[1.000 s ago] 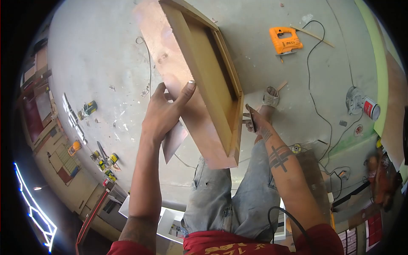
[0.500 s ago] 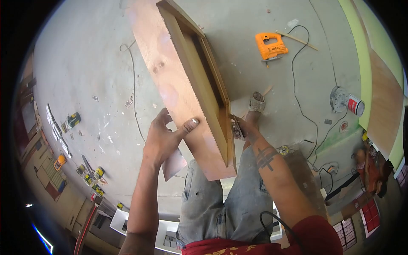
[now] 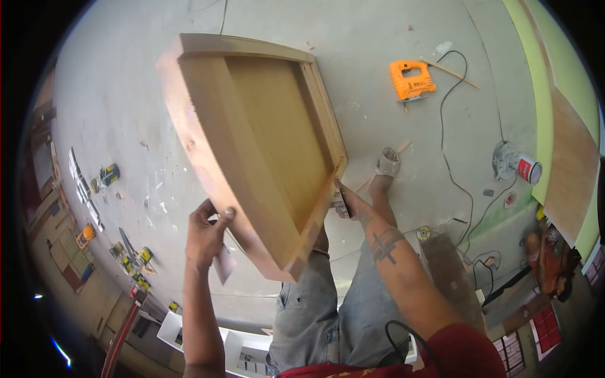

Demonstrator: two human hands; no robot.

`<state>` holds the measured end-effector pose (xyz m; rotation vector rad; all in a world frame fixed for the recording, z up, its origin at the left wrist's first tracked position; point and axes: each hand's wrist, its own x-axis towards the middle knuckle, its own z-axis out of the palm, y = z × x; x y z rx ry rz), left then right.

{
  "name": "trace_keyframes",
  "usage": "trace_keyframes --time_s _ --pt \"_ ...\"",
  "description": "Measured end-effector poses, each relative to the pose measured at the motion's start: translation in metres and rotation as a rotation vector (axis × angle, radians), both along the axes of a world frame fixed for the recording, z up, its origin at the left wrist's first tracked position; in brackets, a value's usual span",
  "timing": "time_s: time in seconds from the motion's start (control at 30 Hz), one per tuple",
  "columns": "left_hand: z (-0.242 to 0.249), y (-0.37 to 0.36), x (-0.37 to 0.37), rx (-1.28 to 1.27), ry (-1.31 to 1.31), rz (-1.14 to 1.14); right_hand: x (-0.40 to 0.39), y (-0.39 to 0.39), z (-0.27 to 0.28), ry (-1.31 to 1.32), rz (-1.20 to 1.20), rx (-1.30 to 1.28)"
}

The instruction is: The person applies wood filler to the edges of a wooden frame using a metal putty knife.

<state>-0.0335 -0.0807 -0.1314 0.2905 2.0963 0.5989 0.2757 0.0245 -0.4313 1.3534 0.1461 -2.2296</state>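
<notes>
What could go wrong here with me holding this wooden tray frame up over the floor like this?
The left hand grips the wooden frame only at its edge, along with a small sheet, so the frame might slip or twist. The right hand touches just the opposite rim. If dropped, it could land on the sandalled foot. Cords on the floor are a tripping risk.

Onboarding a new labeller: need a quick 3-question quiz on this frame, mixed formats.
1. True or false: the left hand and the right hand grip opposite sides of the wooden frame.
2. Multiple choice: the orange jigsaw lies (A) on the floor, (B) inside the frame, (C) in the right hand.
3. Fill in: the can with the red label lies on the floor near the ___ wall.

Key: 1 true; 2 A; 3 green.
</notes>
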Motion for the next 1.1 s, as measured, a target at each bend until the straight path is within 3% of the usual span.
trace_keyframes --time_s 0.2,0.33,0.6,0.8,0.9,1.03,1.1 --pt "-0.013 -0.053 -0.049 0.071 -0.07 0.01 -0.022 -0.028 -0.019 -0.092 0.057 0.034" --pt "-0.023 -0.081 -0.081 -0.073 -0.067 -0.121 -0.024 -0.045 -0.046 -0.12 0.054 0.084" --pt "-0.045 -0.119 -0.104 0.044 -0.063 -0.064 -0.058 -0.062 -0.052 -0.249 -0.071 0.171" --pt "-0.066 -0.143 -0.125 0.015 -0.097 -0.01 -0.065 -0.075 -0.1 -0.207 -0.09 0.123" --pt "-0.076 -0.158 -0.137 -0.023 -0.107 0.025 -0.06 -0.077 -0.126 -0.27 0.094 0.126" --pt "-0.111 -0.196 -0.155 0.042 -0.124 0.059 -0.088 -0.077 -0.087 -0.294 -0.11 0.223" --pt "-0.143 -0.231 -0.172 0.136 -0.273 0.223 -0.087 -0.084 -0.094 -0.421 -0.131 0.253"
